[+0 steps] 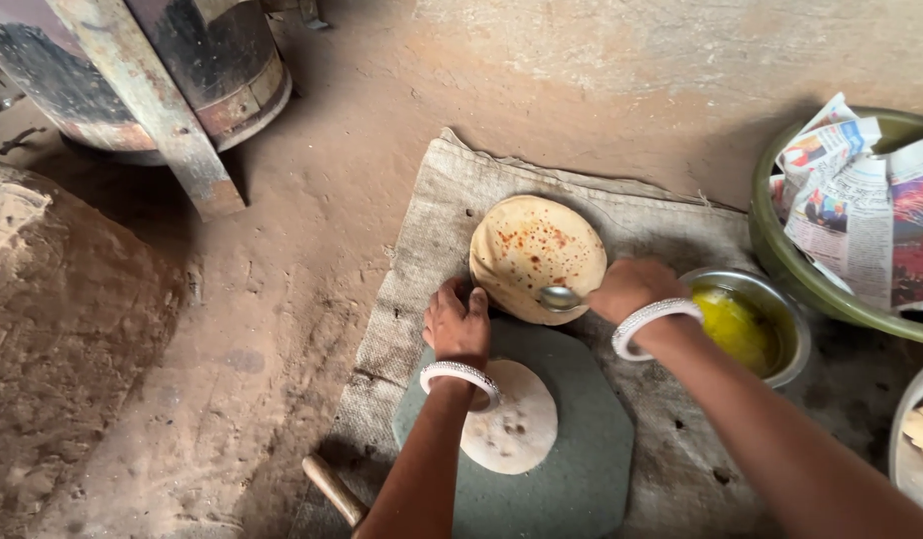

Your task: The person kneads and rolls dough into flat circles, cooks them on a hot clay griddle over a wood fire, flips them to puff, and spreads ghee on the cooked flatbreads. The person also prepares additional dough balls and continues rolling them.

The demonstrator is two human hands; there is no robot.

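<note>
One spoon [561, 296], clenched in the right hand [629, 288], touches the flatbread [534, 250]; left hand [457, 324] steadies its edge.

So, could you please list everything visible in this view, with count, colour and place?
cooked flatbread: one, tan with brown spots, on the sacking
burlap sack: one, beige, spread on the earthen floor
uncooked dough round: one, pale, on the board
rolling board: one, grey-green, on the sack
steel bowl: one, holding yellow fat, right of the flatbread
green basin: one, lined with newspaper, far right
spoon: one, metal, in right hand
left hand: at the flatbread's edge
right hand: holding spoon
</note>
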